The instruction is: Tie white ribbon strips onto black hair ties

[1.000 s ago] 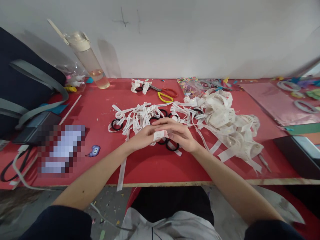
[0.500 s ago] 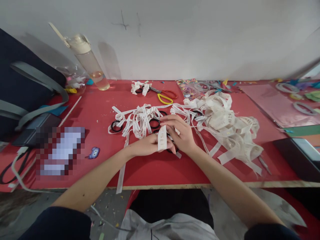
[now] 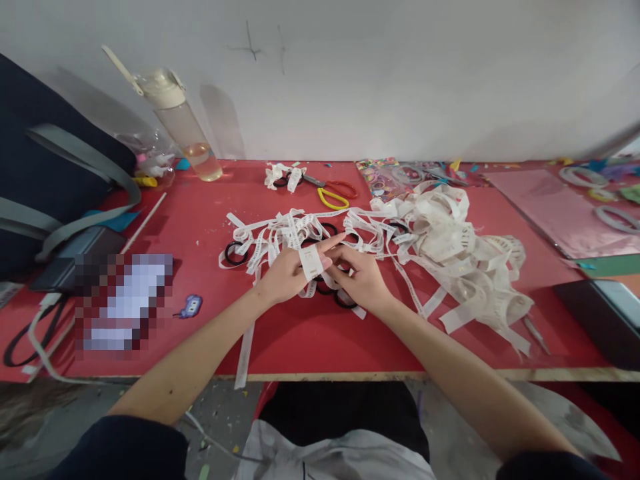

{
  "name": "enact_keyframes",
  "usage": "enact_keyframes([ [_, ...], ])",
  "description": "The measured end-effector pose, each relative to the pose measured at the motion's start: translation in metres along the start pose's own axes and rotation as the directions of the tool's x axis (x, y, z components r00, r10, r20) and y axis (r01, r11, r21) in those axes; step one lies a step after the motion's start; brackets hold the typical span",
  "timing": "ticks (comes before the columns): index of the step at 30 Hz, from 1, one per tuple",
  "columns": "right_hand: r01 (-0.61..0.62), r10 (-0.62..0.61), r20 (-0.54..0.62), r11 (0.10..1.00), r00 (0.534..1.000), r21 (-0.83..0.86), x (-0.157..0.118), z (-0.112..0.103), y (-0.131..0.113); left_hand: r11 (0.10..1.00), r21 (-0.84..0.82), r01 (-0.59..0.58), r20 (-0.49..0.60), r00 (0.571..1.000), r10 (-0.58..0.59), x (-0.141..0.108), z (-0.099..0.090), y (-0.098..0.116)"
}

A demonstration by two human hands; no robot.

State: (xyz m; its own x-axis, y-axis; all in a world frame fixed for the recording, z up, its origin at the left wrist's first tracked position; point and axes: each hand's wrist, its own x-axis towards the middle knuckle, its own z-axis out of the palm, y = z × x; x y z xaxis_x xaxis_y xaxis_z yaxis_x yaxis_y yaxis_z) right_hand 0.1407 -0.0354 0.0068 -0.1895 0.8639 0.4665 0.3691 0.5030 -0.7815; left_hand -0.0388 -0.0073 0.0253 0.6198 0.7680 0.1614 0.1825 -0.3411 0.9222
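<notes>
The wide ribbon [image 3: 311, 261] is creamy white, with big tan letters on it. It is up above the red counter [image 3: 320, 347], in the left hand [image 3: 286, 273] — a flat bit lies across the fingers, a little tilted. The right hand [image 3: 364, 272] is close beside it. Its ends are hard to see.
</notes>
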Motion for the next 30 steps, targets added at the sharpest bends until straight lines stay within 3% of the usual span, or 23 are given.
enact_keyframes([
  [4, -0.035, 0.029, 0.056, 0.993, 0.998, 0.114, -0.001, 0.0, -0.002, 0.994, 0.108, -0.003, -0.055, 0.998, 0.009, 0.0, 0.001, 0.0],
  [9, -0.096, 0.051, 0.201, 0.97, 0.978, 0.222, -0.004, -0.002, -0.007, 1.0, 0.0, 0.02, -0.129, 0.991, -0.019, 0.002, 0.001, 0.0],
  [12, 0.014, -0.071, 0.19, 0.957, 0.979, 0.29, -0.004, -0.004, -0.01, 0.999, -0.001, 0.055, -0.153, 0.987, -0.054, 0.004, 0.0, -0.001],
  [15, 0.183, -0.217, 0.086, 0.937, 0.972, 0.297, -0.002, -0.007, -0.012, 0.997, 0.056, 0.05, -0.141, 0.989, -0.041, 0.005, -0.001, -0.002],
  [18, 0.315, -0.321, 0.014, 0.935, 0.947, 0.164, -0.001, -0.011, -0.013, 0.981, 0.195, 0.01, -0.103, 0.995, 0.01, 0.005, -0.001, -0.002],
  [21, 0.375, -0.376, 0.011, 0.926, 0.927, 0.049, 0.0, -0.013, -0.014, 0.949, 0.316, -0.005, -0.049, 0.999, 0.022, 0.004, -0.001, -0.005],
  [26, 0.353, -0.355, 0.047, 0.935, 0.934, 0.043, 0.001, -0.017, -0.018, 0.895, 0.445, -0.028, 0.051, 0.999, 0.006, 0.005, 0.0, -0.01],
  [30, 0.277, -0.281, 0.037, 0.957, 0.959, 0.091, 0.001, -0.021, -0.018, 0.85, 0.507, -0.144, 0.235, 0.972, 0.025, 0.004, 0.006, -0.005],
])
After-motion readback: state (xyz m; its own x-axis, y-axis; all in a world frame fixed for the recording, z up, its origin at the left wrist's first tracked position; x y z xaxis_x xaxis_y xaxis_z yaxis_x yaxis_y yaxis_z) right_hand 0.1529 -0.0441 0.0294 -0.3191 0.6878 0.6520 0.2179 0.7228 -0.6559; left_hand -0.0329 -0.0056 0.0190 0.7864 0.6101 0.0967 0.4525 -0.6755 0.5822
